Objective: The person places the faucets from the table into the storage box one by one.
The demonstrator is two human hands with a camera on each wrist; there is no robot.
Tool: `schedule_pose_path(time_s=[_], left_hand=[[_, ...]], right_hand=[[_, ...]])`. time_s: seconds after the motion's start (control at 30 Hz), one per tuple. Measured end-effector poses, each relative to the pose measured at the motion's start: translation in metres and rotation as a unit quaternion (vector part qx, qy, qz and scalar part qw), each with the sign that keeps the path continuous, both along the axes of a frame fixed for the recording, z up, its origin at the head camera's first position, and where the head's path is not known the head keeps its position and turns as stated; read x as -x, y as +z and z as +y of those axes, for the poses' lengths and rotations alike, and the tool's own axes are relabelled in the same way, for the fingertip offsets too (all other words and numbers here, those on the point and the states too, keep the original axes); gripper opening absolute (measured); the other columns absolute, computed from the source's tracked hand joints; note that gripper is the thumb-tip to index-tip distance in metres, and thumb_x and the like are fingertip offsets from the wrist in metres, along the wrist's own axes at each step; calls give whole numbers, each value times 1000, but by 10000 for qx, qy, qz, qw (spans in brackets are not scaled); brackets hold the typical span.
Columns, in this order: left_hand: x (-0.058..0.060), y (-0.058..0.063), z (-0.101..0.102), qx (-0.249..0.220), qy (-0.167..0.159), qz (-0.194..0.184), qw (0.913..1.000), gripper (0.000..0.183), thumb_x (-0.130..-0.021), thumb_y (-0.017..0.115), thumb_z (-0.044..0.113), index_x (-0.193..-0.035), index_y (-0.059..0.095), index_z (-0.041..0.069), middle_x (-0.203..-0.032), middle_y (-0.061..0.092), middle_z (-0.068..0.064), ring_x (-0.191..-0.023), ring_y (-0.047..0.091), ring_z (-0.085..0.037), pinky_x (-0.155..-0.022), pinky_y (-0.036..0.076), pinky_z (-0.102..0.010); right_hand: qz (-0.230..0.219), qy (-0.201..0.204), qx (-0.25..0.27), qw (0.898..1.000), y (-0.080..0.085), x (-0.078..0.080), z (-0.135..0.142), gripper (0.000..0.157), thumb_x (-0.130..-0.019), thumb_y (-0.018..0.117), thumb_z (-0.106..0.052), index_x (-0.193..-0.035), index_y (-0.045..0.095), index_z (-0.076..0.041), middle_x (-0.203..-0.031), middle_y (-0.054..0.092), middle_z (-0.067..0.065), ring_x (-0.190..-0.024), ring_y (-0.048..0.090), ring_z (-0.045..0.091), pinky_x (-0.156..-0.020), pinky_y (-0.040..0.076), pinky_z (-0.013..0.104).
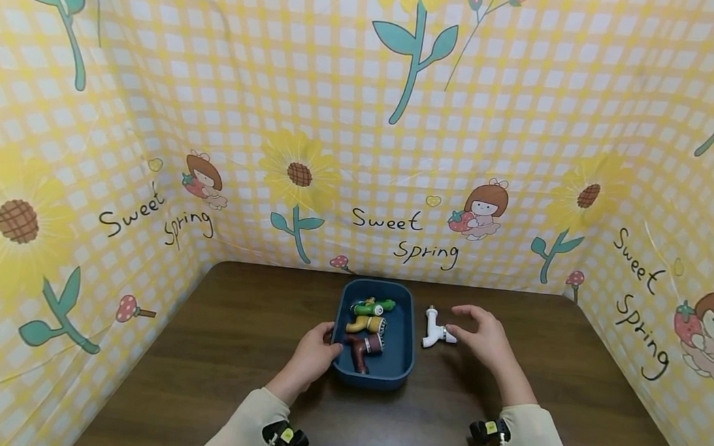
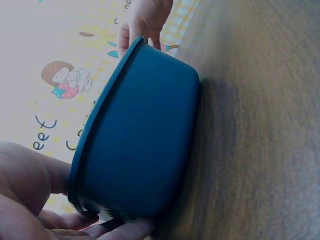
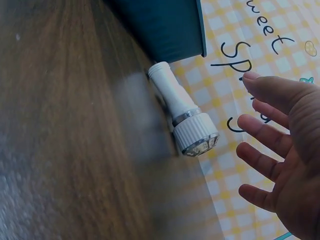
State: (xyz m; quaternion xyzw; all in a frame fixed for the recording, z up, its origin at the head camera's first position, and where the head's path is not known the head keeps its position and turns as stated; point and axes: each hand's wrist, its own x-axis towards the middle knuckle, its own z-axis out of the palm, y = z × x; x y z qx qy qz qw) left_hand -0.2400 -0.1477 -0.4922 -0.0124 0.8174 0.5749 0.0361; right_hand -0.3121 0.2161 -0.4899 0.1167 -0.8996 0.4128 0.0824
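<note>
My left hand point(image 1: 311, 351) grips the left side of a dark blue plastic bin point(image 1: 396, 362), thumb at the rim and fingers against the outer wall, as the left wrist view shows. Inside the bin lie a brown tap point(image 1: 361, 349), a yellow tap point(image 1: 367, 324) and green tap-like pieces point(image 1: 369, 310) with some yellow. A white tap point(image 1: 433, 331) with a ribbed, silver-ended knob lies on the table just right of the bin. Beside its knob hovers my right hand point(image 1: 486, 334); in the right wrist view its fingers are spread and hold nothing.
The dark wooden table point(image 1: 234, 331) runs back to a yellow-checked cloth point(image 1: 325, 235) printed with flowers and lettering, which also hangs on both sides. Each wrist wears a black camera strap point(image 1: 287, 440).
</note>
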Motion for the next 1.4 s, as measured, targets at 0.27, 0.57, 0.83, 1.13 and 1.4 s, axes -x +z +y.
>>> schedule_pose_path(time_s=[0.27, 0.57, 0.83, 1.13, 1.4], left_hand=[[2, -1, -1, -76, -27, 24, 10000, 48, -100, 57, 3, -145, 45, -9, -140, 56, -29, -117, 62, -30, -95, 57, -43], [0, -2, -1, -56, -99, 60, 9999, 47, -100, 56, 2, -144, 45, -10, -138, 56, -29, -116, 63, -30, -94, 57, -45], [0, 1, 1, -75, -71, 106, 9999, 47, -97, 58, 0, -142, 47, -12, -135, 59, -29, -113, 64, -29, -91, 58, -41], [0, 0, 0, -110, -70, 71, 9999, 46, -99, 58, 1, -142, 48, -11, -134, 60, -28, -111, 65, -27, -92, 58, -42], [1, 1, 0, -87, -30, 28, 10000, 46, -99, 58, 2, -142, 48, -10, -136, 59, -27, -114, 63, -29, -93, 58, -42]], right_hand=[[-293, -28, 2, 9996, -6, 4, 2, 49, -89, 80, -29, -131, 65, -7, -132, 66, 16, -124, 59, 39, -104, 46, 59], [-389, -55, -89, 9992, -13, 5, 3, 49, -89, 81, -24, -132, 65, -7, -131, 67, 16, -121, 62, 37, -102, 48, 56], [-588, -62, -122, 9982, -16, 4, 4, 51, -89, 81, -27, -133, 65, -7, -132, 67, 15, -123, 60, 38, -100, 48, 57], [-480, 30, -232, 9986, -25, 7, 6, 50, -89, 81, -25, -132, 65, -6, -126, 69, 13, -116, 63, 32, -94, 50, 49], [-536, 21, -264, 9982, -25, 7, 6, 50, -88, 81, -24, -132, 66, -7, -124, 70, 12, -116, 63, 31, -92, 50, 46]])
